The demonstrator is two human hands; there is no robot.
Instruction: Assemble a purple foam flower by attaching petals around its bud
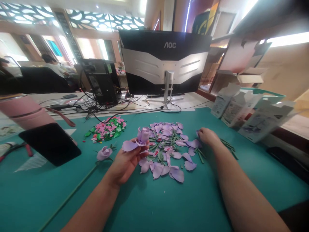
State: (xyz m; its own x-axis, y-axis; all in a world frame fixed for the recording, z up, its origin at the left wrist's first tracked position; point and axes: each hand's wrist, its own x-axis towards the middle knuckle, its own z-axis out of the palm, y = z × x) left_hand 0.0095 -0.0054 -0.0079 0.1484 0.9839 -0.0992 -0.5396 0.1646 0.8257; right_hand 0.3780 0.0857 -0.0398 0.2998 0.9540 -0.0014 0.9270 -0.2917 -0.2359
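Note:
My left hand point(127, 164) is closed around the base of a partly built lilac flower point(143, 135), its bud upright and a broad petal spread to the left. Out to the right, my right hand point(208, 136) is closed in a pinch, with a bit of lilac at its fingertips that looks like a petal point(198, 132). Between the hands lies a pile of loose lilac petals point(177, 174) mixed with green stem and leaf pieces point(166, 140). A lilac flower on a long green stem point(104, 153) rests to the left of my left hand.
A pink and green pile of small parts point(108, 129) lies behind left. A dark phone point(50, 143) leans by a pink bottle point(26, 112). Opened boxes point(263, 119) stand right, near green stems point(229, 148). A monitor point(166, 64) and cables back the mat. A person sits far left.

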